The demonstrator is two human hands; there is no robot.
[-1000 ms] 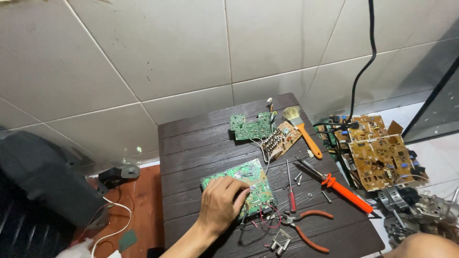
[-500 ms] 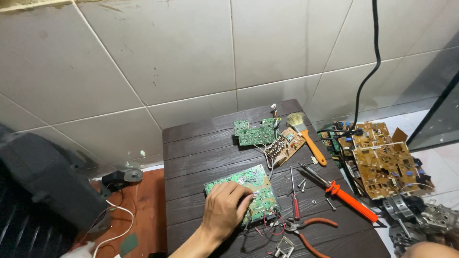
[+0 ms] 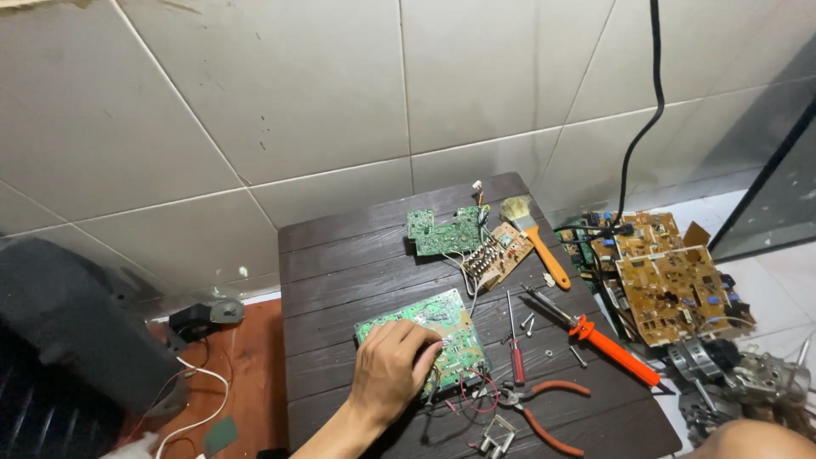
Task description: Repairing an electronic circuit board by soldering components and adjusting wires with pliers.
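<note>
My left hand [image 3: 389,371] rests on a green circuit board [image 3: 442,327] lying on the dark wooden table [image 3: 340,255], fingers curled over the board's near left part. Red and black wires [image 3: 476,393] trail from the board's near edge. To its right lie a thin red screwdriver [image 3: 515,353], an orange-handled tool [image 3: 605,344] and orange-handled pliers [image 3: 537,408]. Further back sit a smaller green board [image 3: 442,231] and a brown board [image 3: 497,253] joined by white wires. My right hand is out of view.
A brush with an orange handle [image 3: 537,238] lies at the table's back right. Brown circuit boards [image 3: 671,276] and metal parts [image 3: 748,378] are piled on the floor to the right, with a black cable [image 3: 650,110] running up the tiled wall. Dark equipment [image 3: 68,340] stands left.
The view has shifted and drawn closer to the table. My left hand stays on the green board, its fingers curled slightly more over it.
</note>
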